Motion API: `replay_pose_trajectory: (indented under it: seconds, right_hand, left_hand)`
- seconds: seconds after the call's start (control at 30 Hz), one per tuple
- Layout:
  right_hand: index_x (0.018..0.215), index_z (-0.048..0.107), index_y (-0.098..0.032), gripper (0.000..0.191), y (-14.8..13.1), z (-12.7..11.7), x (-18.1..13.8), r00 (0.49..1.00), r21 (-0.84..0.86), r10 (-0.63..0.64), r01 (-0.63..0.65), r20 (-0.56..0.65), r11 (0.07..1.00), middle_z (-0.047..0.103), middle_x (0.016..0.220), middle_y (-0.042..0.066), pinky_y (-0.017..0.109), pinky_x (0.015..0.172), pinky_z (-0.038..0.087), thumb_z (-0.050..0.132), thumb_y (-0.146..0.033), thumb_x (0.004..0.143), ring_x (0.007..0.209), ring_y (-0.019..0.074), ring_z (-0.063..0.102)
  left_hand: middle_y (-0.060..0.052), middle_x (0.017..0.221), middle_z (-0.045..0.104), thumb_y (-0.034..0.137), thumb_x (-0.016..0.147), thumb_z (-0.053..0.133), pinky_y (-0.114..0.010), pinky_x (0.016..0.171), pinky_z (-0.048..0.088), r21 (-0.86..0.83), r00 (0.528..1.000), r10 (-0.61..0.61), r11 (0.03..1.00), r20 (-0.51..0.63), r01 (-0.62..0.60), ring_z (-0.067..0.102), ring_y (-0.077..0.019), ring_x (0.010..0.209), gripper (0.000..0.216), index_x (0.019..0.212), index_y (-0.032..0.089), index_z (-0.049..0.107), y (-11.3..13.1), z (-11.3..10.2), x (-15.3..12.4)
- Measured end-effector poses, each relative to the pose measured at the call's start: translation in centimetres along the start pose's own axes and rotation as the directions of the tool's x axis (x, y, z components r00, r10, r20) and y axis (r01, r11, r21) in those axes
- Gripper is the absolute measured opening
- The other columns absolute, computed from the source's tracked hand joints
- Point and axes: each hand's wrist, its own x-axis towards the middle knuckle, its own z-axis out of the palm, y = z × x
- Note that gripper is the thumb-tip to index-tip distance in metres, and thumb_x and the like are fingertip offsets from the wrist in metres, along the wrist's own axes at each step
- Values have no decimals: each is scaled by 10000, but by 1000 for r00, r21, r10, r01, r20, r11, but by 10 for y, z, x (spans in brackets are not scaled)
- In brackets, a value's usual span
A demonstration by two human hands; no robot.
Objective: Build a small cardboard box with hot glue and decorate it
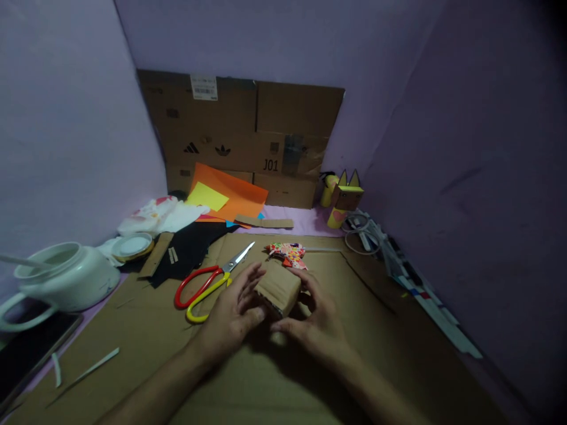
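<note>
Between my two hands is a small cardboard box (280, 287), tilted slightly, its front edge showing a dark gap. My left hand (237, 310) is curled along its left side, with thumb and fingers close against it. On the other side, my right hand (316, 313) wraps the box with the fingers behind and the thumb at the front lower edge. Just left of my left hand lie scissors (217, 280) with one red and one yellow handle, blades parted a little. Behind the box sits a colourful patterned paper piece (287, 252).
A large cardboard sheet (146, 366) covers the work surface. At left stand a white pot (71, 277) and a dark phone-like slab (35, 348). Orange paper (234, 195) and black sheets (190, 254) lie behind. A cardboard animal figure (348, 198) stands back right, near a clutter of strips (425, 301).
</note>
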Motion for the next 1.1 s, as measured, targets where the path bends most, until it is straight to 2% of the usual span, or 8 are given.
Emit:
replay_pose_trajectory:
  seconds: [0.13, 0.27, 0.4, 0.73, 0.8, 0.9, 1.0, 1.1]
  right_hand:
    - [1088, 547, -222, 726, 3, 7, 0, 989, -19, 83, -86, -124, 996, 574, 1050, 71, 346, 731, 518, 870, -284, 441, 891, 244, 589]
    - [993, 580, -196, 463, -4, 7, -3, 974, 56, 187, -181, -131, 982, 559, 751, -16, 245, 564, 468, 783, -239, 579, 648, 150, 541]
    - [798, 621, -172, 149, -11, 2, -1, 987, 49, 127, -122, -102, 991, 561, 654, -9, 230, 550, 433, 589, -315, 775, 588, 132, 528]
    - [382, 350, -225, 570, -17, -9, 6, 900, 4, 343, -355, -269, 935, 280, 341, -67, 231, 352, 184, 386, -629, 783, 321, 72, 259]
    - [470, 509, -189, 518, -16, -9, 7, 900, 96, 364, -352, -237, 931, 449, 394, -33, 223, 364, 290, 437, -596, 783, 339, 89, 379]
    - [859, 642, -188, 312, -14, -8, 7, 936, 270, 304, -250, -180, 930, 682, 815, 54, 272, 600, 496, 647, -458, 702, 667, 169, 630]
    - [1071, 586, -223, 473, -13, -7, 5, 965, 401, 262, -231, -22, 886, 623, 1145, 97, 365, 885, 461, 734, -391, 655, 1069, 243, 576]
    - [1163, 526, -228, 551, -13, -2, 1, 950, 526, 260, -314, 175, 791, 579, 1219, 112, 406, 923, 439, 695, -464, 695, 1138, 270, 535]
  left_hand:
    - [-170, 1259, 552, 290, 694, 702, -417, 991, 405, -127, 999, -14, 992, 36, 18, 486, -330, 1201, 598, 1215, 132, 454, 0, 4, 4]
    - [-105, 1215, 600, 267, 673, 731, -369, 969, 428, -142, 993, -4, 990, 120, 21, 530, -289, 1156, 567, 1185, 171, 505, 3, 6, 7]
    - [-81, 1044, 686, 287, 660, 744, -352, 868, 492, -181, 993, -103, 979, -59, 91, 619, -270, 1013, 461, 1070, 157, 581, 6, 8, 8]
    - [-75, 1007, 702, 266, 624, 777, -293, 831, 502, -280, 977, -139, 956, -163, 89, 621, -255, 1012, 428, 1007, 154, 623, 7, 12, 4]
    - [-72, 1007, 700, 265, 629, 774, -293, 822, 501, -283, 977, -124, 957, -174, 71, 620, -254, 1009, 420, 1006, 163, 621, 7, 13, 5]
    - [-71, 1001, 690, 245, 660, 750, -311, 820, 499, -328, 982, -136, 941, -135, 85, 629, -244, 972, 396, 1019, 165, 602, 9, 13, 4]
    - [-58, 942, 677, 208, 642, 751, -297, 767, 498, -373, 976, -178, 920, -125, 120, 639, -216, 885, 413, 1008, 161, 566, 9, 13, 3]
    - [-26, 895, 650, 184, 627, 749, -273, 700, 485, -407, 963, -228, 901, -142, 153, 629, -190, 831, 417, 976, 184, 522, 8, 14, 2]
